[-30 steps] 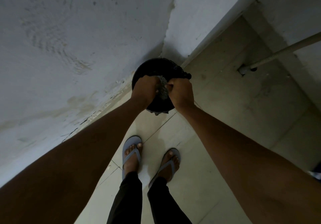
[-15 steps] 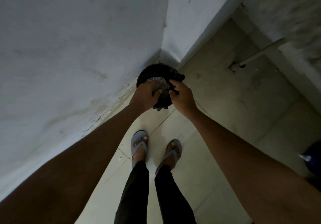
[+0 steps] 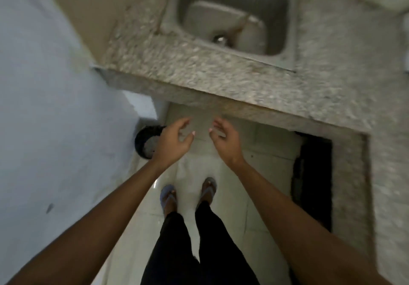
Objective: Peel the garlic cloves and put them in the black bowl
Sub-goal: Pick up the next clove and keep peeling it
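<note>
Beside left hand (image 3: 171,143), black container (image 3: 145,141).

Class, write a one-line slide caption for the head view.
Empty left hand and right hand hover above a tiled floor, beside a dark bin, below a steel sink.

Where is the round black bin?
In the head view, the black bin sits on the floor at left, against the wall, partly behind the left hand.
</note>
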